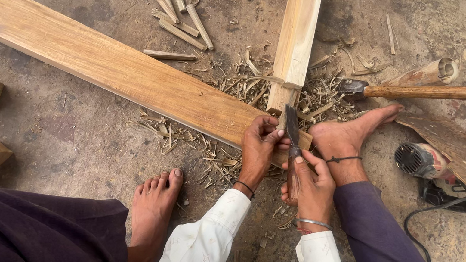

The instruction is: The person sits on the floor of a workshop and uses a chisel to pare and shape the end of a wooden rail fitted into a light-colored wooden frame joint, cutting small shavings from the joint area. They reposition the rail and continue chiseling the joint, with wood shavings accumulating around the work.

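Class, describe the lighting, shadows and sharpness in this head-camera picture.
Head view: soft, even daylight, no glare; faint shadows under the long plank; the chisel and both hands, left hand and right hand, look sharp; wide-angle lens stretches the edges.

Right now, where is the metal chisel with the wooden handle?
The metal chisel is at centre, gripped by the right hand, its blade on the narrow wooden plank beside the left hand.

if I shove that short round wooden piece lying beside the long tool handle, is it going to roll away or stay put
The round wooden piece looks cylindrical and lies on its side on the flat floor, so a sideways push would probably roll it. It appears hollow at one end, so it is likely light. The long handle lies right beside it and might stop it on that side.
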